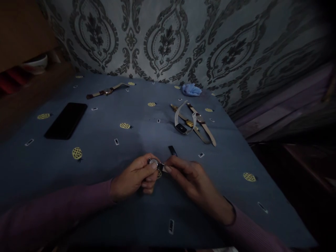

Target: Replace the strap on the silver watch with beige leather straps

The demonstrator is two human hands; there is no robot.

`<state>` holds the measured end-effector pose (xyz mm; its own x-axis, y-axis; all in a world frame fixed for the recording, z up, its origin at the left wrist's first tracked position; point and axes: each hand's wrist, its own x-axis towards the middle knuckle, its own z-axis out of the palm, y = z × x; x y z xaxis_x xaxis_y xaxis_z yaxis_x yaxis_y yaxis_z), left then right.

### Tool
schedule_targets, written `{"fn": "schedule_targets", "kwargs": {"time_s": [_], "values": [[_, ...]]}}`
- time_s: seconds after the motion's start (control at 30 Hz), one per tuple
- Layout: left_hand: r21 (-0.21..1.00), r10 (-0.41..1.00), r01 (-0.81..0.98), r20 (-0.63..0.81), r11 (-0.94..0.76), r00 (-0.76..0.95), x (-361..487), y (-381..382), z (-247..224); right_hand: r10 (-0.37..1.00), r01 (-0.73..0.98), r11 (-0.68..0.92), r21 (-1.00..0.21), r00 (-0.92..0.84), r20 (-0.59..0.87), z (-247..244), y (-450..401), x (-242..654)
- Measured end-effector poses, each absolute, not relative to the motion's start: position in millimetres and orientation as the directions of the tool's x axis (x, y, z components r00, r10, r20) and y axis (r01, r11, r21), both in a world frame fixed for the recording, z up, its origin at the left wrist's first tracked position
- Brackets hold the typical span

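My left hand (136, 175) is closed round a small wristwatch (153, 162) with a round, pale face, its thumb lying across the edge of the case. The fingers of my right hand (195, 176) pinch the short dark strap end (161, 167) at the watch's right side. Just beyond my right fingers, a dark strap-like piece (172, 150) shows; whether it belongs to the same watch I cannot tell. Both hands are above the blue patterned tablecloth (147, 224).
Several watches lie to the right, including a white-banded smartwatch (181, 127) and a pale-strapped watch (208, 133). Another watch (107, 91) is at the back left, behind a black phone (66, 120). A crumpled blue cloth (191, 90) sits near the patterned wall (168, 38).
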<state>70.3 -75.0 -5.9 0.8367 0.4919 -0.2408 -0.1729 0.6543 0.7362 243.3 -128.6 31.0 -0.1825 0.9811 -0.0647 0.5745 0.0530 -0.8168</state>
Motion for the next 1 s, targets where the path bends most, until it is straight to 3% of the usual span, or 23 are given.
{"fn": "schedule_targets", "kwargs": {"time_s": [0.27,1.0], "values": [[0.686,0.495,-0.168,-0.312,0.707,0.811,70,-75,0,0.978,0.575,0.070,-0.815,-0.199,-0.057,25,-124,245],[0.894,0.544,-0.030,-0.245,0.447,0.803,67,-70,-4,0.973,0.793,0.228,-0.565,-0.213,0.093,21,-130,232]]}}
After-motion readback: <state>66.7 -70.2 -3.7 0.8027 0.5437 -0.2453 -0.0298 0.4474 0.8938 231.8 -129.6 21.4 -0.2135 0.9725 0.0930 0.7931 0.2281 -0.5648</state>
